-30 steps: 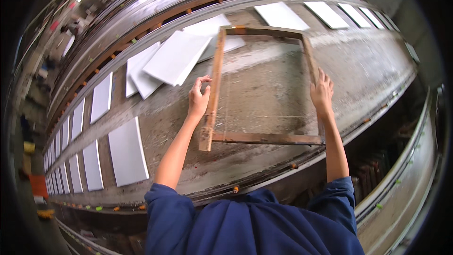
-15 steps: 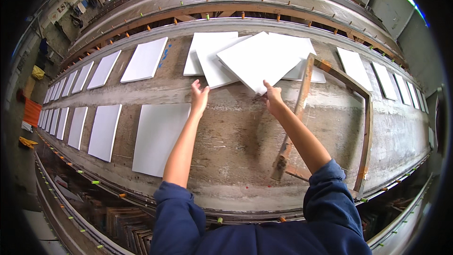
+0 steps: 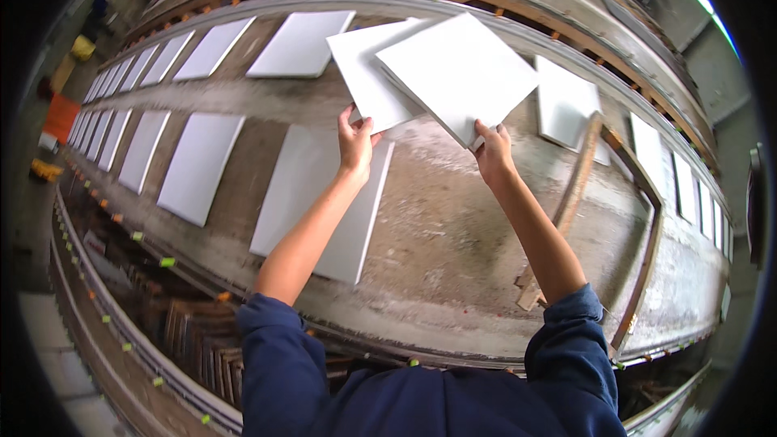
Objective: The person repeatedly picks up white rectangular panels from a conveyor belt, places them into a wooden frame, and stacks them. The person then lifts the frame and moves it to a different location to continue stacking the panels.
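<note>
The left hand (image 3: 356, 146) has its fingers and thumb bent around the near edge of a white panel (image 3: 368, 69), gripping it close to the lower corner, while the right hand (image 3: 494, 150) pinches the near corner of a second white panel (image 3: 465, 73), which is turned like a diamond and overlaps the first. Whether either panel is fully off the tabletop (image 3: 437, 231) cannot be told. Both forearms reach up and slightly inward from rolled blue sleeves (image 3: 571, 316), leaving an open stretch of worn tabletop between them. The left forearm passes over a flat panel (image 3: 332, 218), whose right edge borders that bare stretch. On the other side, the right forearm runs close to the left bar of an open wooden frame (image 3: 647, 267), limiting room there. Further out, spaced panels line the table in two rows leftward and one rightward; below the near edge, stacked frames (image 3: 202, 340) sit in shadow.
</note>
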A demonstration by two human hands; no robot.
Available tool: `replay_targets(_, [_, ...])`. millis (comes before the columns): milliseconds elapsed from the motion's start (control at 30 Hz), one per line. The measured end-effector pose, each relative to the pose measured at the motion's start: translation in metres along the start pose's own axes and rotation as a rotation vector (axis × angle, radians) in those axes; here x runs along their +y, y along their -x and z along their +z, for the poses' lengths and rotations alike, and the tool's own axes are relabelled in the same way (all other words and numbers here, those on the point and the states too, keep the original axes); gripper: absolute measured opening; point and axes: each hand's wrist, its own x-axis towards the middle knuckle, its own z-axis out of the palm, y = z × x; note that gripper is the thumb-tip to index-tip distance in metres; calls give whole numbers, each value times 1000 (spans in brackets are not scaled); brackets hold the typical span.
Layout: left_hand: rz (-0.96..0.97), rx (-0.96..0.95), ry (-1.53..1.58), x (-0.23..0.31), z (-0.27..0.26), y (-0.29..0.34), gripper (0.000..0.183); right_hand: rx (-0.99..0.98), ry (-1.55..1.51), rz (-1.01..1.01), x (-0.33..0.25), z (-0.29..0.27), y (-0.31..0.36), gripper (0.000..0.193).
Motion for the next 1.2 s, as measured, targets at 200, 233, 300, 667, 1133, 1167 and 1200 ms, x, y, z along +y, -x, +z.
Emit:
replay_targets(200, [112, 308, 63, 18, -122, 58, 49, -326, 95, 90, 84, 114, 58, 65])
replay_targets(233, [105, 373, 67, 19, -134, 69, 49, -351, 109, 147, 96, 130, 71, 65])
replay_targets(300, [107, 446, 106, 18, -153, 84, 51, -381, 130, 225, 116, 153, 90, 63])
replay_targets(667, [26, 517, -322, 16, -182, 113, 63, -520, 277, 195, 170, 164, 103, 67])
replay_targets(1133, [343, -638, -532, 1, 56, 221, 75, 308, 1374, -771, -113, -177, 232, 41])
replay_targets(1167, [351, -709, -562, -13, 77, 219, 75, 513, 1357, -749, -120, -229, 237, 42])
replay_targets(1200, [359, -770, -590, -29, 96, 216, 75, 640, 1441, -725, -130, -274, 245, 46])
